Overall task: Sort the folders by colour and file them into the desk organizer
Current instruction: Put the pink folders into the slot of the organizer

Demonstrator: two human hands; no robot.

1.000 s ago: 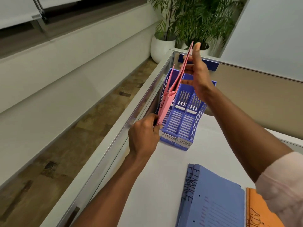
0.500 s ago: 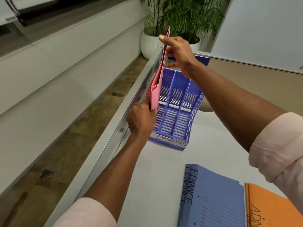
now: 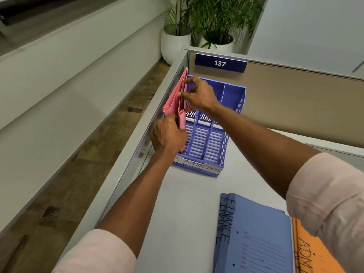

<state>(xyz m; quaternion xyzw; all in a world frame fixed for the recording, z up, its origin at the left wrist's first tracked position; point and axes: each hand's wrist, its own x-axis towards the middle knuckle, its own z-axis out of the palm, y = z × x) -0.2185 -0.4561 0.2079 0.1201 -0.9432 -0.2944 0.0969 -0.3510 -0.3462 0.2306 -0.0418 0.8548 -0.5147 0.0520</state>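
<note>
A blue slotted desk organizer (image 3: 214,142) stands on the white desk against the left partition, with paper labels on its front lip. Pink folders (image 3: 174,101) stand upright in its leftmost slot. My left hand (image 3: 167,134) grips their lower front edge. My right hand (image 3: 197,93) pinches their upper edge from the right. The middle and right slots hold nothing. Blue folders (image 3: 256,237) marked FINANCE lie flat near me. An orange folder (image 3: 313,253) lies to their right, partly under my right sleeve.
A grey partition rail (image 3: 137,146) runs along the desk's left edge, with a drop to the floor beyond. A beige back panel carries a blue sign (image 3: 220,63) reading 137. Potted plants (image 3: 177,42) stand behind the corner.
The pink folders, held high and tilted a second ago, have come down into the leftmost slot. My right hand lowered with them. My left hand stayed at their lower edge.
</note>
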